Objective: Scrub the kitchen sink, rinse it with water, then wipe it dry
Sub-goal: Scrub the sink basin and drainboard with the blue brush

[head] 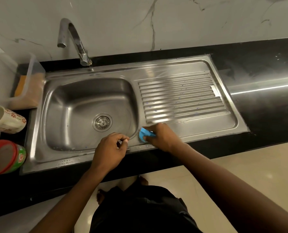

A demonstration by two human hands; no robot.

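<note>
A stainless steel sink (67,98) with a round drain strainer (102,122) sits in a black counter, with a ribbed draining board (182,96) on its right. My right hand (161,137) grips a blue scrubber (144,134) pressed on the steel at the front corner between basin and draining board. My left hand (110,148) rests on the front rim of the basin, fingers curled with nothing visible in them. The curved tap (72,39) stands behind the basin; no water runs from it.
A clear plastic tub (27,84) holding an orange sponge stands left of the sink. A flower-patterned mug (7,119) lies on its side in front of the tub, and a red-lidded green tub (5,156) sits nearer. Black counter (265,105) extends right. A marble wall rises behind.
</note>
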